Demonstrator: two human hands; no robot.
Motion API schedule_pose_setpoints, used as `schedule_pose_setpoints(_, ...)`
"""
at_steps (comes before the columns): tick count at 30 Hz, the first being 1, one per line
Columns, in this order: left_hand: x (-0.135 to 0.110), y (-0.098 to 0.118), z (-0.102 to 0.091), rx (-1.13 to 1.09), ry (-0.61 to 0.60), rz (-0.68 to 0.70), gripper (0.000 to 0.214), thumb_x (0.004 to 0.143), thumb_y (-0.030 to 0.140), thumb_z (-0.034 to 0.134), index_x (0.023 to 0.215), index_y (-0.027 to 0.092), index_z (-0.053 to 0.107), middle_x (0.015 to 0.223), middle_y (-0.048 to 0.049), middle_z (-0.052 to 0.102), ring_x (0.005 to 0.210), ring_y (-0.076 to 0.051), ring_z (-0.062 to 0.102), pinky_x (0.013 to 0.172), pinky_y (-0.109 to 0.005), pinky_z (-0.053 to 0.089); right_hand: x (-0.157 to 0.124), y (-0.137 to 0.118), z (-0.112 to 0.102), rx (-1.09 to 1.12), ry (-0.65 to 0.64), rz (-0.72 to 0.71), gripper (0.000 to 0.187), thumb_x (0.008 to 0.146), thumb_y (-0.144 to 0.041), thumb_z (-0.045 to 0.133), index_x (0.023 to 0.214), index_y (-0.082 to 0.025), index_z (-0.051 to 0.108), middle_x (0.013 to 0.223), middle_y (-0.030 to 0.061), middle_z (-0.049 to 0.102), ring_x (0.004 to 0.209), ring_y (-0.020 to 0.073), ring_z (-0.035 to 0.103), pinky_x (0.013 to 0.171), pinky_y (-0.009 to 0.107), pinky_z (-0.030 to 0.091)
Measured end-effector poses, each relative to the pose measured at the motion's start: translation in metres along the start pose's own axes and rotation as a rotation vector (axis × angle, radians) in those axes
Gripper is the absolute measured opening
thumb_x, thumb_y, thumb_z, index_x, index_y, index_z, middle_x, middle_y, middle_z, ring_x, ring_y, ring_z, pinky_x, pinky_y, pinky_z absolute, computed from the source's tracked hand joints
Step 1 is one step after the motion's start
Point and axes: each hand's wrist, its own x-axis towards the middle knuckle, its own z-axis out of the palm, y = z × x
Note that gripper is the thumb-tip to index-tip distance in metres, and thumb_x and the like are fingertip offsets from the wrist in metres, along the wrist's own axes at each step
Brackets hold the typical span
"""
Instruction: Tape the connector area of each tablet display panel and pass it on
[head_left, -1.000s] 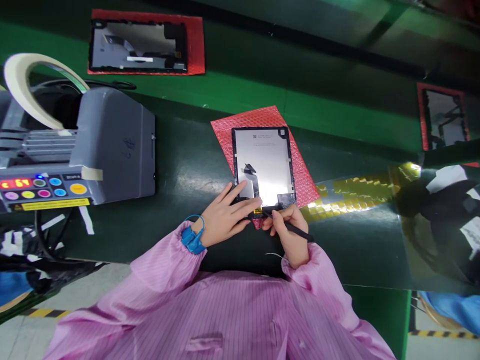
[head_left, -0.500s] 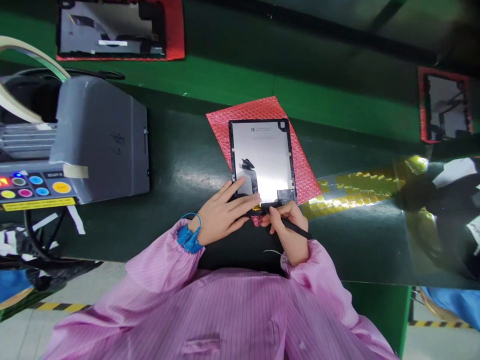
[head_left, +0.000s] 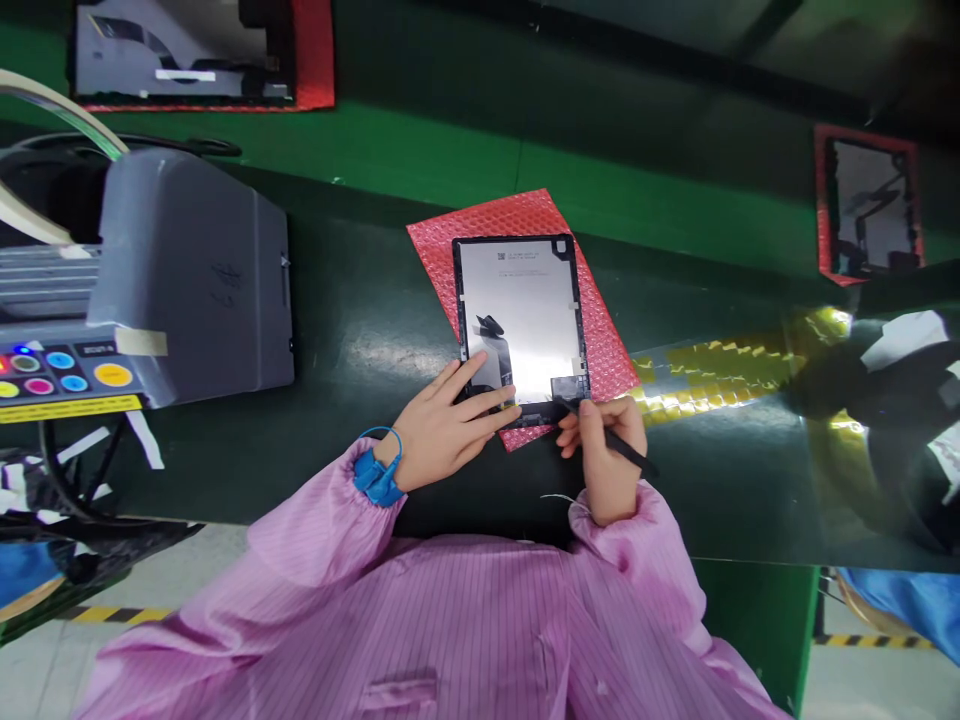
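A tablet screen assembly (head_left: 525, 310) with a silvery back and black frame lies on a red bubble-wrap sheet (head_left: 604, 340). My left hand (head_left: 450, 425) rests with fingers spread over its lower left corner, next to a black flex cable (head_left: 493, 350). A blue wrist strap (head_left: 379, 478) circles that wrist. In a pencil grip, my right hand (head_left: 611, 450) holds a slim black tweezer-like tool (head_left: 631, 455). The tool's tip is at the lower right edge of the assembly, near a dark patch (head_left: 568, 388). Whether the tip touches anything I cannot tell.
At left stands a grey tape dispenser (head_left: 199, 280) with coloured buttons. Strips of yellow tape (head_left: 720, 380) lie to the right. Beyond, on a green belt (head_left: 420, 150), two more screen assemblies sit on red wrap, one far left (head_left: 180, 50), one far right (head_left: 870, 205).
My right hand has moved right along the assembly's lower edge with the black tweezer-like tool. The left hand stays in place. Both assemblies on the green belt have shifted left.
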Motion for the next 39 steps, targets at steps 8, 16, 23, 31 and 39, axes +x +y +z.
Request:
schedule_pose_setpoints(8, -0.024, 0.002, -0.004, -0.586, 0.357, -0.221, 0.055, 0.102, 0.041, 0.061, 0.155, 0.035, 0.047, 0.174, -0.0106, 0.029, 0.161, -0.036, 0.026, 0.125, -0.06, 0.036, 0.005, 0.009, -0.01, 0.043, -0.014, -0.017, 0.034, 0.094, -0.049, 0.071, 0.086, -0.025, 0.049, 0.065, -0.0044, 0.071, 0.041, 0.0102, 0.059, 0.036, 0.019, 0.042)
schedule_pose_setpoints(16, -0.141, -0.027, -0.068, -1.167, 0.966, -0.718, 0.066, 0.083, 0.089, 0.052, 0.073, 0.026, 0.07, 0.055, 0.0033, 0.065, 0.049, -0.015, 0.064, 0.05, -0.03, 0.057, 0.01, 0.014, -0.014, 0.025, -0.075, -0.023, 0.032, 0.099, -0.057, 0.058, 0.101, -0.025, 0.062, 0.077, 0.0021, 0.075, 0.049, 0.0134, 0.064, 0.037, 0.022, 0.041)
schedule_pose_setpoints(23, -0.092, 0.019, -0.068, -0.917, 0.882, -0.697, 0.035, 0.104, 0.053, 0.057, 0.081, 0.031, 0.072, 0.062, 0.0072, 0.069, 0.054, -0.013, 0.064, 0.055, -0.03, 0.054, -0.001, 0.002, -0.013, 0.133, -0.067, -0.17, 0.031, 0.107, -0.051, 0.049, 0.108, -0.023, 0.064, 0.077, 0.0, 0.078, 0.038, 0.0073, 0.054, 0.038, 0.02, 0.041)
schedule_pose_setpoints(31, 0.003, 0.048, -0.023, -0.793, 0.055, -0.144, 0.032, 0.108, 0.039, 0.048, 0.107, 0.018, 0.072, 0.101, -0.0095, 0.078, 0.095, -0.02, 0.073, 0.089, -0.033, 0.059, 0.004, -0.057, 0.008, 0.043, -0.648, -0.033, 0.038, 0.079, -0.04, 0.089, 0.079, -0.025, 0.054, 0.088, 0.0019, 0.082, 0.076, 0.0202, 0.078, 0.07, 0.033, 0.062)
schedule_pose_setpoints(39, 0.019, 0.016, -0.025, -0.166, 0.042, -0.08, 0.037, 0.108, 0.034, 0.049, 0.139, 0.023, 0.065, 0.136, -0.0087, 0.072, 0.126, -0.029, 0.061, 0.102, -0.044, 0.05, 0.052, -0.07, -0.001, 0.107, -0.253, -0.177, 0.046, 0.079, -0.028, 0.09, 0.077, -0.027, 0.044, 0.079, -0.0027, 0.079, 0.077, 0.0186, 0.078, 0.073, 0.031, 0.062)
